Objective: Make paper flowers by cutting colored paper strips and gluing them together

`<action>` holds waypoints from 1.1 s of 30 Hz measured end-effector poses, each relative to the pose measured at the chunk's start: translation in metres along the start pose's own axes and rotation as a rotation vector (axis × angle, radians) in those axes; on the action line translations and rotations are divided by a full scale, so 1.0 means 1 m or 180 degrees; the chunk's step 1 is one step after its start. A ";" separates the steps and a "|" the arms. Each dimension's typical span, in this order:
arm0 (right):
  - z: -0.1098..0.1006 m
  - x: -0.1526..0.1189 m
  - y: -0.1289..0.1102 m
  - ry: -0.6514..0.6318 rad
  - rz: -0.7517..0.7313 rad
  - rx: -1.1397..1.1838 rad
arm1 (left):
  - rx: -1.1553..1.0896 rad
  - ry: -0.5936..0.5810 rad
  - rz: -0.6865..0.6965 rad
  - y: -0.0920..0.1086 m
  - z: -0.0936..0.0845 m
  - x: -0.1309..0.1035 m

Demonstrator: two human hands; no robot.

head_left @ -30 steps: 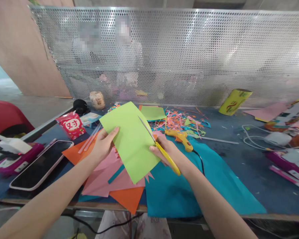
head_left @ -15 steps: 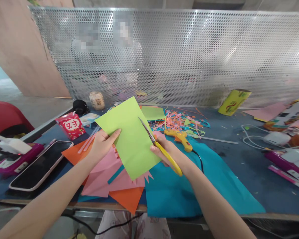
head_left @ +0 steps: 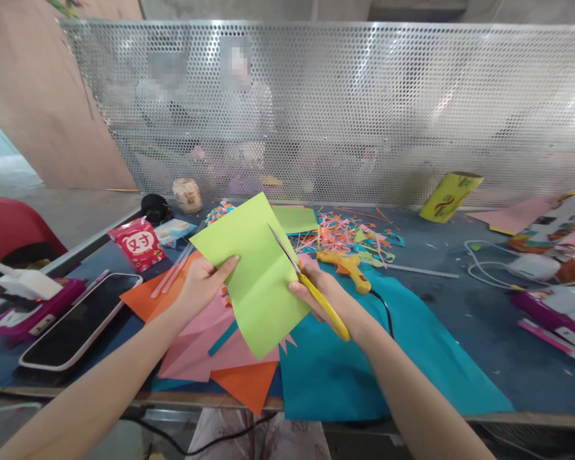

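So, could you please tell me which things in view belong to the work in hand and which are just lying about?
Work: green sheet, yellow-handled scissors; perhaps pink paper, glue gun.
Lying about, apparently: phone, red packet, yellow tube.

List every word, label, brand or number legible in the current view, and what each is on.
"对", apparently, in a white circle on the red packet.
Yellow tube: print too small and blurred to read.
Colorful bag at the right edge: markings unreadable.
Nothing else is legible.
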State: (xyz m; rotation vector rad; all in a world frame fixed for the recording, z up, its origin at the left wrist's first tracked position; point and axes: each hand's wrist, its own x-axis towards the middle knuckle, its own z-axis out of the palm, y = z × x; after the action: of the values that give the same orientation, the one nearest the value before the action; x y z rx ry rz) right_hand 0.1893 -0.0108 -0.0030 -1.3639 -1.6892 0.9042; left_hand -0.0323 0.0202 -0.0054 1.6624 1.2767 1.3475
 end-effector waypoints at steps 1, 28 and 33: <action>0.000 0.000 0.001 -0.0039 -0.0006 -0.0048 | -0.0010 -0.0023 -0.0016 -0.001 0.000 0.000; 0.004 0.006 0.003 0.0001 -0.0107 -0.0081 | -0.0322 -0.0681 -0.0049 0.001 0.003 -0.004; 0.003 0.004 -0.003 -0.0102 0.0054 -0.0044 | -0.0352 -0.0671 -0.0043 0.001 0.003 -0.004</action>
State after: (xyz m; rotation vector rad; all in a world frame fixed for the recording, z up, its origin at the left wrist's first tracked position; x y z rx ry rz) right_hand 0.1847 -0.0079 -0.0014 -1.3818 -1.7133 0.9300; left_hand -0.0289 0.0162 -0.0070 1.6667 1.0708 1.1778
